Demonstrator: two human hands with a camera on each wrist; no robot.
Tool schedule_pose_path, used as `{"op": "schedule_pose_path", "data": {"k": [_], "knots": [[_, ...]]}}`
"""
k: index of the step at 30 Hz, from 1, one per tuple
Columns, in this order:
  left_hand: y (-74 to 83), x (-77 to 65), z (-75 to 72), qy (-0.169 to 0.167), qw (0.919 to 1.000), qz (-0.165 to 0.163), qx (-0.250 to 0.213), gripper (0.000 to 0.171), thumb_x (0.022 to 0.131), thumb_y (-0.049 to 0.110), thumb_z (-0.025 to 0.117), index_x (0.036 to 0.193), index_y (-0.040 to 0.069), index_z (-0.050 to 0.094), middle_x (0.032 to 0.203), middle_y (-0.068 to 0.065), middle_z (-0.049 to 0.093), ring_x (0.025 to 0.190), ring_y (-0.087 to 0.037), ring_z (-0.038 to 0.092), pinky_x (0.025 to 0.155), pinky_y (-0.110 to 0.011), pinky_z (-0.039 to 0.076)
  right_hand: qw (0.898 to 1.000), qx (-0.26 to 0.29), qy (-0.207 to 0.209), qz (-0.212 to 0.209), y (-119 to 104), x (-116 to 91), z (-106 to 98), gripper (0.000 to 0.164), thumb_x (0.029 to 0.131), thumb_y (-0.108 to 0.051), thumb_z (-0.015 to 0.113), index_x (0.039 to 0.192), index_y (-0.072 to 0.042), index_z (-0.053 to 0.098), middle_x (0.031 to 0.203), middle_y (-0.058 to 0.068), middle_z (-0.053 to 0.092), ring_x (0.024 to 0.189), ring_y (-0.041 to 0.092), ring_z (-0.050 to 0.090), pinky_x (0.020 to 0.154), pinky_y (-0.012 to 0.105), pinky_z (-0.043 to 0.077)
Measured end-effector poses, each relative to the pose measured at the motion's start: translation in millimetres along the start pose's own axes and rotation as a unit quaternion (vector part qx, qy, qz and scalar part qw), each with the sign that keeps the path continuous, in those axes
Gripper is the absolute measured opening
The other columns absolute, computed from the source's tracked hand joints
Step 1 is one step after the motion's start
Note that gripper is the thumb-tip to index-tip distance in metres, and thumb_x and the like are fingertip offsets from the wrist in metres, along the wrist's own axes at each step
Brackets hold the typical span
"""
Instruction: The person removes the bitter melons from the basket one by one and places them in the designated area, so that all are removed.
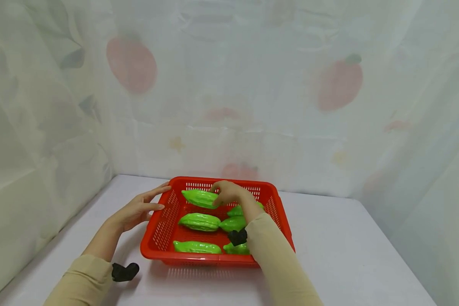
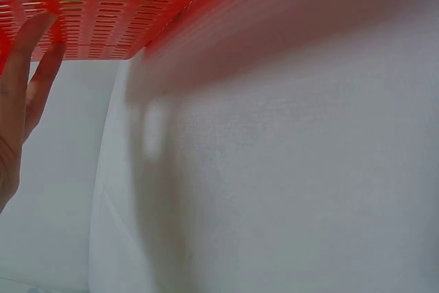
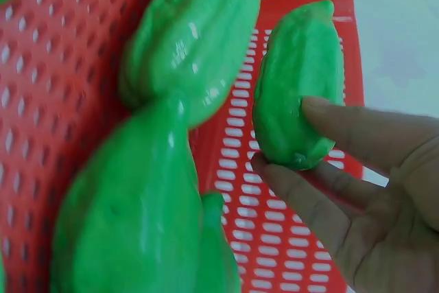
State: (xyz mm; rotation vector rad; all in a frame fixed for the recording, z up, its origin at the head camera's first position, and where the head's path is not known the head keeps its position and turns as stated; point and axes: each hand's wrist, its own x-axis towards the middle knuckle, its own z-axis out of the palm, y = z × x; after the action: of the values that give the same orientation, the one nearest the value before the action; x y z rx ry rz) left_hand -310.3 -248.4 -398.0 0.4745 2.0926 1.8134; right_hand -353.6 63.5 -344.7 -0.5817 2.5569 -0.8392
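In the head view my right hand [image 1: 229, 193] reaches into the red plastic basket [image 1: 147, 238] and pinches a green bitter melon [image 1: 199, 198] at its right end. The right wrist view shows the thumb on one face of this bitter melon [image 3: 298, 87] and the fingers on its other side, close to the slotted wall. My left hand [image 1: 134, 209] rests against the basket's left side, its fairly straight fingers at the rim and outer wall. In the left wrist view, fingertips [image 2: 42, 73] touch that wall from outside.
Several more bitter melons lie in the basket, one [image 1: 199, 222] in the middle and another [image 1: 197, 247] along the near side. A white table [image 1: 329, 246] carries the basket. Pale printed curtains [image 1: 229, 85] close off the back and both sides.
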Motion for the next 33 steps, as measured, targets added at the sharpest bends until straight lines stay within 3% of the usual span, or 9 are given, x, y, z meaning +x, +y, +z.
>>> {"op": "schedule_pose_path", "data": {"k": [5,9,15,22,33], "knots": [[-0.8,0.3,0.0,0.002,1.0000,-0.002,-0.002,0.071,0.096,0.016,0.057,0.157,0.013,0.022,0.170,-0.005,-0.002,0.118,-0.001,0.057,0.088,-0.037,0.061,1.000,0.022,-0.009,0.004,1.0,-3.3,-10.8,0.055,0.088,-0.008,0.070,0.139,-0.006,0.052,0.140,0.014,0.053,0.079,0.013,0.054,0.078,0.032,0.054],[-1.1,0.4,0.2,0.002,1.0000,-0.001,-0.002,0.070,0.097,0.016,0.057,0.157,0.013,0.022,0.170,-0.005,-0.002,0.118,-0.001,0.056,0.088,-0.036,0.061,0.998,0.058,-0.017,0.002,2.5,-8.5,-22.4,0.056,0.087,-0.007,0.070,0.139,-0.002,0.050,0.143,0.018,0.050,0.086,0.014,0.059,0.088,0.036,0.057],[-1.7,-0.2,0.0,-0.002,1.0000,0.005,0.003,0.069,0.097,0.016,0.056,0.157,0.013,0.023,0.170,-0.006,-0.003,0.118,-0.001,0.055,0.089,-0.035,0.061,0.996,0.091,0.003,-0.008,8.5,-18.9,-45.6,0.055,0.086,-0.007,0.071,0.138,-0.004,0.051,0.142,0.021,0.050,0.105,0.023,0.066,0.095,0.039,0.058],[-2.7,-1.0,-0.9,-0.001,1.0000,-0.003,0.002,0.070,0.097,0.015,0.056,0.158,0.013,0.022,0.170,-0.005,-0.003,0.116,0.002,0.056,0.089,-0.034,0.061,0.990,0.141,0.015,0.005,23.0,-33.5,-70.8,0.057,0.088,-0.008,0.068,0.141,-0.004,0.046,0.127,0.022,0.054,0.098,0.021,0.063,0.104,0.051,0.053],[-2.0,-0.4,-1.8,-0.002,1.0000,-0.007,0.002,0.070,0.097,0.016,0.056,0.158,0.013,0.021,0.170,-0.006,-0.003,0.114,-0.001,0.058,0.088,-0.035,0.061,0.995,0.090,0.045,0.016,55.7,-68.0,-101.8,0.062,0.090,-0.011,0.068,0.145,-0.004,0.041,0.135,0.027,0.055,0.112,0.028,0.062,0.100,0.045,0.055]]}}
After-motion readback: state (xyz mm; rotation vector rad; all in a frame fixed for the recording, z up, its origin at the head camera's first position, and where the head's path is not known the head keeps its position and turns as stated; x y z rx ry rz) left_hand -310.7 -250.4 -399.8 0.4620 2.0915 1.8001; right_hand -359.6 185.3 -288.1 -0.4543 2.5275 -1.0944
